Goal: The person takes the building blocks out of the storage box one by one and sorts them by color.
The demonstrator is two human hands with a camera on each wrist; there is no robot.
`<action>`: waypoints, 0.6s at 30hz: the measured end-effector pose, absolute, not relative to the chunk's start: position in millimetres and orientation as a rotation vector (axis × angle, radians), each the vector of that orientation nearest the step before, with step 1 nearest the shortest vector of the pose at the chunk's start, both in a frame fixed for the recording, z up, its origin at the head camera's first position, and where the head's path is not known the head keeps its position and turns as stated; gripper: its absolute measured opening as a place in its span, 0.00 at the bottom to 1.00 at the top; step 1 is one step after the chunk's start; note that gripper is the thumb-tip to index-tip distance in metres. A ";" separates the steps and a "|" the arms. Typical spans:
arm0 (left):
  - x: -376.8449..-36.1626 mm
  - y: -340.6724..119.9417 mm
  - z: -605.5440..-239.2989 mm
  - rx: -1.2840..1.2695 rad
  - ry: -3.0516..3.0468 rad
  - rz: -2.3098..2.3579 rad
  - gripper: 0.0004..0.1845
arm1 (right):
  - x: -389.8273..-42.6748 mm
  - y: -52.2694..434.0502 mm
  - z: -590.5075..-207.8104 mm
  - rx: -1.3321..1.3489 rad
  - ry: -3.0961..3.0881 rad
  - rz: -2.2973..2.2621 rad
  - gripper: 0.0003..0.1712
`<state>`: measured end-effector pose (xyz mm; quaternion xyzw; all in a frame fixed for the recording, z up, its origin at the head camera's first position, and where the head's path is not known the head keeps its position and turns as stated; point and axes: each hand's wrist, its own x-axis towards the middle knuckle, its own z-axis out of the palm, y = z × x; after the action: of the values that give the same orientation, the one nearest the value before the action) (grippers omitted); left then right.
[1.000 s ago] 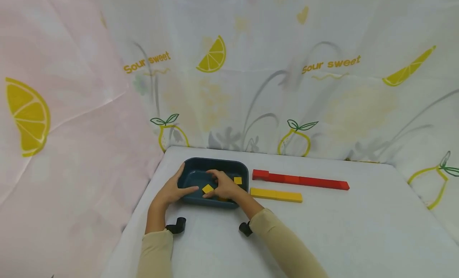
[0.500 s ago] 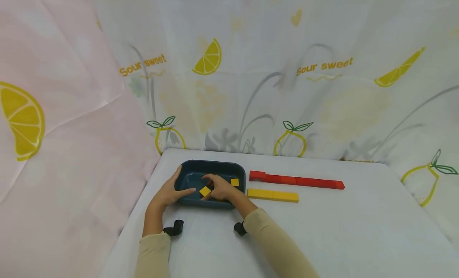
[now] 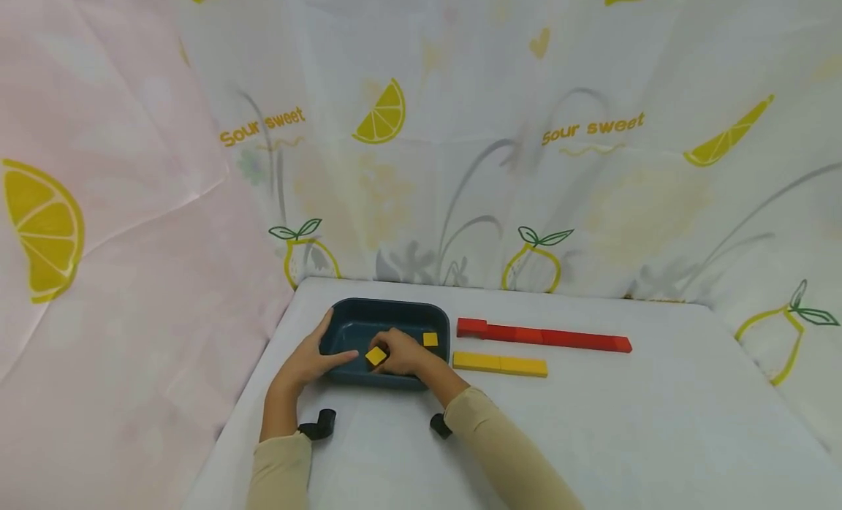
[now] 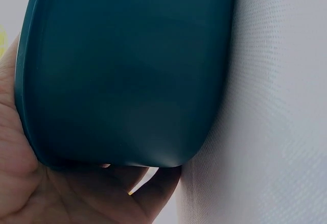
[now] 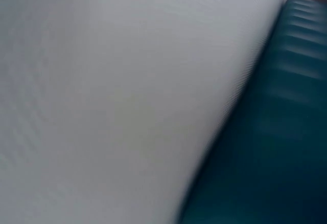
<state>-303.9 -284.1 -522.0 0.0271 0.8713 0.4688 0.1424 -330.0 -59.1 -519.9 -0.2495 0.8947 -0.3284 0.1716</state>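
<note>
A dark teal tray (image 3: 375, 310) stands on the white table in the head view. My left hand (image 3: 308, 360) grips its left end, thumb over the near rim and fingers along the outer side. The left wrist view shows that hand (image 4: 97, 193) against the tray's outer wall (image 4: 127, 71). Inside the tray, my right hand (image 3: 406, 352) pinches a yellow block (image 3: 376, 356) between thumb and fingers. Another yellow block (image 3: 430, 340) lies near the tray's right side. The right wrist view has only the tray's wall (image 5: 271, 147) and cloth, with a sliver of hand at the corner.
Right of the tray, a row of red blocks (image 3: 559, 337) lies end to end, its left end raised. In front of it runs a shorter yellow row (image 3: 500, 364). A printed cloth wall (image 3: 460, 166) stands behind the table, and a pink one (image 3: 145, 276) at the left.
The right hand's fingers have closed in on the yellow block, which they now pinch. My left hand keeps its hold on the tray. The head view has shifted slightly.
</note>
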 end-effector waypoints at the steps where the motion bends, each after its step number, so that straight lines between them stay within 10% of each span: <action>1: -303.8 -284.3 -522.4 0.083 2.517 1.349 0.61 | -330.3 -59.4 -520.2 -0.706 2.538 -0.931 0.21; 18: -304.2 -285.2 -520.6 0.099 2.526 1.322 0.61 | -329.6 -58.7 -519.7 -0.609 2.616 -0.966 0.22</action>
<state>-304.2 -285.2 -520.6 0.0344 0.8763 0.4585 0.1437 -329.6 -58.7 -519.7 -0.2112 0.9070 -0.3351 0.1432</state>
